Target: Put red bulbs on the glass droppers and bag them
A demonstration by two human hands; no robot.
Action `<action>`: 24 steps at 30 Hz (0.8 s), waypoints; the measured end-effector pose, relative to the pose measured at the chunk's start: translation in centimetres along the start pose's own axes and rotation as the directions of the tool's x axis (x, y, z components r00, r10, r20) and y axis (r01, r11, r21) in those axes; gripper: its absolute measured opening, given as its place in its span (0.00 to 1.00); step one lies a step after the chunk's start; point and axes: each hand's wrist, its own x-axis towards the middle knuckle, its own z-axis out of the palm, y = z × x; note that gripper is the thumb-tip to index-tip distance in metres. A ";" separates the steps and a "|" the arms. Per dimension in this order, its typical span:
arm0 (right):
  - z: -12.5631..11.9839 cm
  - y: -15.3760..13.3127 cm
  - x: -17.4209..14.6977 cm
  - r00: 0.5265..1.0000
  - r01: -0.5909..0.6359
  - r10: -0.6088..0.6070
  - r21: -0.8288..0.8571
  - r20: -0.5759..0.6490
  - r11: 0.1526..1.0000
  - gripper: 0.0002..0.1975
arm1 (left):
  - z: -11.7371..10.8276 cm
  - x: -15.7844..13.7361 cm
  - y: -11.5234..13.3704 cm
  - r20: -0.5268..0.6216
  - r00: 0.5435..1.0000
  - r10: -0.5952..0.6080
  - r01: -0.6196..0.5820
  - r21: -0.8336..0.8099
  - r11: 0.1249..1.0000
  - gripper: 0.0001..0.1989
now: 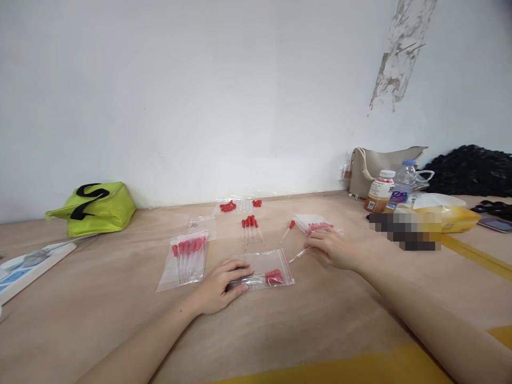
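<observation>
In the head view, my left hand (222, 285) is closed over the left part of a clear zip bag (260, 261), thumb and fingers on either side of the red-bulbed droppers (273, 276) inside. My right hand (330, 246) has its fingers closed on a dropper (298, 256); the glass tip sticks out to the left and the bulb is hidden. Behind the fingers lies a stack of filled zip bags (308, 223) with red bulbs showing. A loose dropper (288, 231) lies left of that stack, and several more droppers (250, 229) lie in the middle.
At left is another filled zip bag (184, 266), with a yellow-green pouch (102, 210) and a power strip (36, 272) farther out. Red bulbs in plastic (228, 206) lie near the wall. Bottles (380, 192), a beige bag (380, 160) and a yellow packet (460, 216) stand at right.
</observation>
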 end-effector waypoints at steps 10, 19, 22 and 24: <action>1.3 -3.4 1.0 0.999 0.028 -0.035 0.221 0.029 0.975 0.14 | -0.2 0.1 0.3 0.008 1.000 -0.017 0.017 0.008 1.000 0.18; 2.0 -4.5 1.0 0.998 -0.063 0.049 0.572 0.039 0.818 0.11 | -0.1 0.1 0.4 -0.003 1.000 -0.018 0.018 0.002 1.000 0.19; 1.7 -3.1 0.4 0.987 -0.152 0.108 0.516 0.115 0.843 0.19 | -0.1 0.1 0.3 -0.007 1.000 -0.015 0.015 0.000 1.000 0.19; 1.5 -2.2 0.0 0.981 -0.184 0.129 0.473 0.145 0.862 0.20 | -0.1 0.1 0.3 -0.007 1.000 -0.014 0.014 -0.005 1.000 0.19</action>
